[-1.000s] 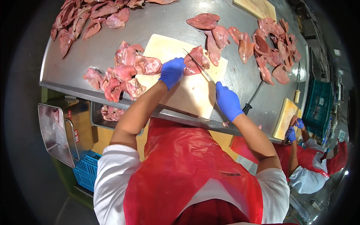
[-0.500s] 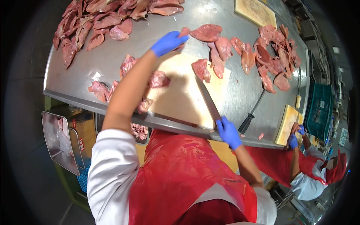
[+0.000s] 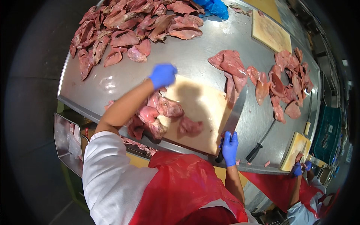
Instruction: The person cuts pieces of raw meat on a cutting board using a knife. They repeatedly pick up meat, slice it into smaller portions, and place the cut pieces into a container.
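Observation:
My right hand (image 3: 229, 148), in a blue glove, is closed around the handle of a long knife (image 3: 237, 110). Its blade points away from me over the right edge of a pale cutting board (image 3: 210, 103). Smeared by motion, my gloved left hand (image 3: 163, 76) is above the board's far left corner, and its fingers cannot be made out. Raw pink meat pieces (image 3: 170, 107) are heaped on the board's left side, partly behind my left forearm. One blurred meat piece (image 3: 191, 126) is over the near part. Larger flat meat pieces (image 3: 228, 62) lie past the far right corner.
A big meat pile (image 3: 123, 18) covers the steel table's (image 3: 108, 80) far left; a smaller pile (image 3: 287, 82) is right. A honing steel (image 3: 255, 150) lies right of the knife. A metal bin (image 3: 67, 140) stands below left. At right, a co-worker's gloved hands (image 3: 302, 167) handle meat.
My left hand no longer shows the meat piece it held at the board's far edge. The knife has swung to the board's right edge. The view has shifted, so the table appears lower and further right.

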The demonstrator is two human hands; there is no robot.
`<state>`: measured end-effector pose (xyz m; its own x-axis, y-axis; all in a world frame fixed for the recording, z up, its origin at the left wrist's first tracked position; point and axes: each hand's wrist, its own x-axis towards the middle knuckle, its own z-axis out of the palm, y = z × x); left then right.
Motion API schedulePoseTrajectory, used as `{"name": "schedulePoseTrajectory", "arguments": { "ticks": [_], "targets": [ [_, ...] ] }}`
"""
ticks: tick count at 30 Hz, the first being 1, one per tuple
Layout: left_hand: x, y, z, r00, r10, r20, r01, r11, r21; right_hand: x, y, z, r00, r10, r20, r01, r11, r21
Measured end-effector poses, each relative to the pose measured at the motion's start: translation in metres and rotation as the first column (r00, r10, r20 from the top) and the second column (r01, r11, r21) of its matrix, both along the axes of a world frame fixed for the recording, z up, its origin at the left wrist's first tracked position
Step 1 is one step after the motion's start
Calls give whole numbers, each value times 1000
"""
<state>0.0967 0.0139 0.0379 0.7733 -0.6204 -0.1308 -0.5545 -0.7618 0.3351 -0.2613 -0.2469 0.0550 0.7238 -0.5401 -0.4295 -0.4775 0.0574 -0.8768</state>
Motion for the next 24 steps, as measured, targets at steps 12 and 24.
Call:
{"name": "schedulePoseTrajectory", "arguments": {
  "ticks": [12, 24],
  "targets": [
    [110, -81, 47, 948, 165, 271, -87, 956, -279, 10, -11, -18, 990, 12, -138, -5, 999, 48],
    [-221, -90, -38, -82, -298, -951, -883, 464, -70, 47, -34, -9, 972, -49, 232, 2, 980, 201]
  ]
}}
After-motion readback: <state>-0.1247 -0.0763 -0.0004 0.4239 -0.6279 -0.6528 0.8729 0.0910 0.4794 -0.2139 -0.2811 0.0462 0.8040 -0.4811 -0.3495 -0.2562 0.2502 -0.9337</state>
